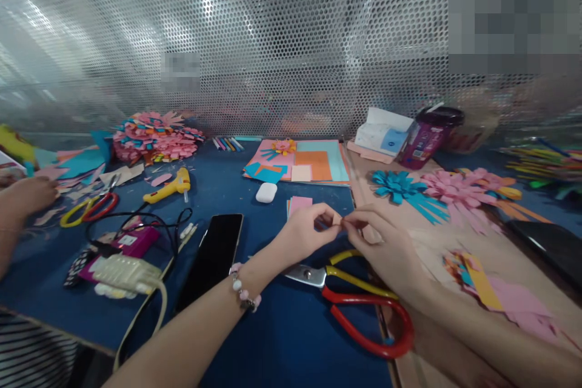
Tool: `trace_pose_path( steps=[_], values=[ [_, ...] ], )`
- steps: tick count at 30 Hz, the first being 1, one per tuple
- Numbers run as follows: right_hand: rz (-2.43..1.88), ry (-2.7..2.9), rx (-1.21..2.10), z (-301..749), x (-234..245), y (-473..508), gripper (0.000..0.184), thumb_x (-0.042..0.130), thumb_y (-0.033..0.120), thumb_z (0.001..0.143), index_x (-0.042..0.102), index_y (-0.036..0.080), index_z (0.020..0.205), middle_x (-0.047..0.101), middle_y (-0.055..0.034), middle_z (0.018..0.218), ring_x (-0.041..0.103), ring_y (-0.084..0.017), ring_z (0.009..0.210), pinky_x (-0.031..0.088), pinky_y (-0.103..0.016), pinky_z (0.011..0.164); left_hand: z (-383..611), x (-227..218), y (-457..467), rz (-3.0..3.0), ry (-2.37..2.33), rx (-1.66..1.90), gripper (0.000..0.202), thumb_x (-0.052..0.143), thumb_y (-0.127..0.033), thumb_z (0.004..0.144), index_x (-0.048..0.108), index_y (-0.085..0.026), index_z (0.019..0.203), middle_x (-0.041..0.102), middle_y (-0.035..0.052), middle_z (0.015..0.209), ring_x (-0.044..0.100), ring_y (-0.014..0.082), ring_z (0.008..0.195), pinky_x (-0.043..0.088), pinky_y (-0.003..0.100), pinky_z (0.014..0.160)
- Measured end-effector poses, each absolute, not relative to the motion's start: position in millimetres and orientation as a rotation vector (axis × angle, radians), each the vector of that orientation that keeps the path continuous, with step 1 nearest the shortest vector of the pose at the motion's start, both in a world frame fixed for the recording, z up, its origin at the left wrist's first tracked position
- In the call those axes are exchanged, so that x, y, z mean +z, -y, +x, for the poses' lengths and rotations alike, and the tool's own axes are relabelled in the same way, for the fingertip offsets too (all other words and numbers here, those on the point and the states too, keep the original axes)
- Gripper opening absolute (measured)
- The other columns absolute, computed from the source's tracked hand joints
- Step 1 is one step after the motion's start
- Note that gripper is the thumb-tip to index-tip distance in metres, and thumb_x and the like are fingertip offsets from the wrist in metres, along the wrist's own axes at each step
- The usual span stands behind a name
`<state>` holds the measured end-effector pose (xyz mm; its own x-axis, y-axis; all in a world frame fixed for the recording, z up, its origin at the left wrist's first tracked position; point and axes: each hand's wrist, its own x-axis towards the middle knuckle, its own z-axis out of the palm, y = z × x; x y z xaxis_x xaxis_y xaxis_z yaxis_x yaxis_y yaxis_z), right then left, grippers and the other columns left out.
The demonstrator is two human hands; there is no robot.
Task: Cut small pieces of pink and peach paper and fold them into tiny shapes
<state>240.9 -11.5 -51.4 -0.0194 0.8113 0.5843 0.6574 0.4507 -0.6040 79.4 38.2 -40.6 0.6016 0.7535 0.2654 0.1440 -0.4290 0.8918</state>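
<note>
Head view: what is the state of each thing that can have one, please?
Left hand, fingertips pinched
Right hand, fingertips pinched
Large scissors, handles apart, blades partly hidden
Small scissors, lying flat
Central phone, screen dark
Glue gun, lying on its side
Earbud case, closed
Purple cup, lidded

LH (307, 231) & RH (391, 248) pinched, close tog.

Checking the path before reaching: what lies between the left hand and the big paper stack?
A small pile of paper slips lies between the left hand and the paper stack, shown in the head view.
</note>
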Motion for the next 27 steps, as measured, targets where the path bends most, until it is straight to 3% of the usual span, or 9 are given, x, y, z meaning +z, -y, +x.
trace_pose_path(
  steps=[17, 22, 27],
  values=[
    [-1.308, 1.669, 0.233, 241.6, -54.7, 10.4, 0.003, 0.055, 0.022, 0.081, 0.057, 0.020, 0.082, 0.058, -0.0031, 0.081, 0.055, -0.016, 0.075, 0.046, -0.029, 0.067, 79.8, -39.6, -39.4, 1.967, -0.724, 0.836, 0.014, 0.050, -0.024, 0.082, 0.060, -0.014, 0.083, 0.064, 0.0039, 0.082, 0.057, 0.0128, 0.076, 0.044, 0.023, 0.069],
    [-1.272, 1.691, 0.265, 242.2, -55.2, 10.0, 0.013, 0.053, 0.023, 0.084, 0.061, 0.020, 0.093, 0.060, -0.0044, 0.093, 0.058, -0.016, 0.085, 0.047, -0.029, 0.077, 78.6, -39.4, -40.7, 1.991, -0.730, 0.849, 0.015, 0.051, -0.024, 0.082, 0.062, -0.014, 0.084, 0.065, 0.0044, 0.085, 0.058, 0.0137, 0.079, 0.045, 0.023, 0.070],
    [-1.247, 1.723, 0.285, 243.7, -60.4, 7.9, 0.012, 0.052, 0.022, 0.084, 0.062, 0.021, 0.091, 0.061, -0.0040, 0.093, 0.058, -0.016, 0.087, 0.047, -0.030, 0.081, 78.9, -42.9, -42.6, 1.940, -0.745, 0.843, 0.015, 0.054, -0.026, 0.080, 0.062, -0.014, 0.083, 0.066, 0.0049, 0.082, 0.061, 0.0145, 0.077, 0.047, 0.025, 0.073]
  ],
)
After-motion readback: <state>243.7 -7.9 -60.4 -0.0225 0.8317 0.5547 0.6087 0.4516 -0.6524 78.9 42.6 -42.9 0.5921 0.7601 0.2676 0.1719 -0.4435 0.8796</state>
